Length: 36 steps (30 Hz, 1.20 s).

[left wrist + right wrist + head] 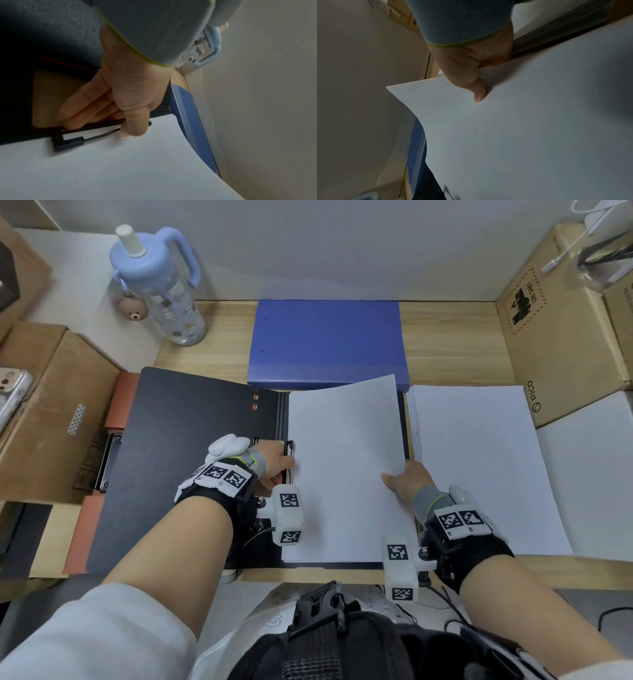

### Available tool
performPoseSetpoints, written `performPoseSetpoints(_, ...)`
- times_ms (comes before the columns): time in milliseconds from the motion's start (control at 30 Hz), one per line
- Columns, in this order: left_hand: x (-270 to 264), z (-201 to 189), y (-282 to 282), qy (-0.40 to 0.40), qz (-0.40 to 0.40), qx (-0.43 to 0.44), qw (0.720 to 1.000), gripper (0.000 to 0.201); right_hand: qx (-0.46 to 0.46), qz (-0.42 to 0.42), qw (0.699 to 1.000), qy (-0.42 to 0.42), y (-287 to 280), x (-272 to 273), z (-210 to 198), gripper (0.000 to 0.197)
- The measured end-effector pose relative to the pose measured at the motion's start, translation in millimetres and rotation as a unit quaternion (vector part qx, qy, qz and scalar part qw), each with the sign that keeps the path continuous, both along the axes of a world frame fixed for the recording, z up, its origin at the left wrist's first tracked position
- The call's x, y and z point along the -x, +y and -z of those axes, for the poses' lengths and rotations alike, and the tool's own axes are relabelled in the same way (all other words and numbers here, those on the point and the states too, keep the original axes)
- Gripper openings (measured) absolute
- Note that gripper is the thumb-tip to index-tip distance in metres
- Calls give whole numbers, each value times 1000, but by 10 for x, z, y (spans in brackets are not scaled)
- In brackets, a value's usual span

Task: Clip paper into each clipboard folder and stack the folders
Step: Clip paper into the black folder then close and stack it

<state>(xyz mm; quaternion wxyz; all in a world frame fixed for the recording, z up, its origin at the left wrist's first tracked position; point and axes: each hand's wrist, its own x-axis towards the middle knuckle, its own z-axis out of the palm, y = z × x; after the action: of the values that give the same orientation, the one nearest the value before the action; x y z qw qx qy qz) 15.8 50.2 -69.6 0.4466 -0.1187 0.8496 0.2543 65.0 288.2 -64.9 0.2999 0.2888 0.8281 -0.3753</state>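
Observation:
A black clipboard folder lies open on the wooden desk. A white sheet lies on its right half, with the far right corner curling up. My left hand holds the black metal clip at the sheet's left edge. In the left wrist view the fingers lie behind the clip bar and the thumb lies on the sheet. My right hand pinches the sheet's right edge, thumb on top of the sheet. A closed blue folder lies behind. A paper stack lies to the right.
An orange folder pokes out from under the black one on the left. A blue water bottle stands at the back left. Cardboard boxes flank the desk on the left and right. A phone lies on the left box.

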Motion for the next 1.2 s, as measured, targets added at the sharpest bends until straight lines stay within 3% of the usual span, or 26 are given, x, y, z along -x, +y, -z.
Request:
performPoseSetpoints(900, -43, 12, 215, 31, -2, 91, 995, 35, 19, 16, 1000, 3, -11, 10, 26, 42)
performPoseSetpoints(1200, -102, -61, 218, 38, -16, 76, 996, 30, 86, 100, 988, 78, -28, 140, -136, 51)
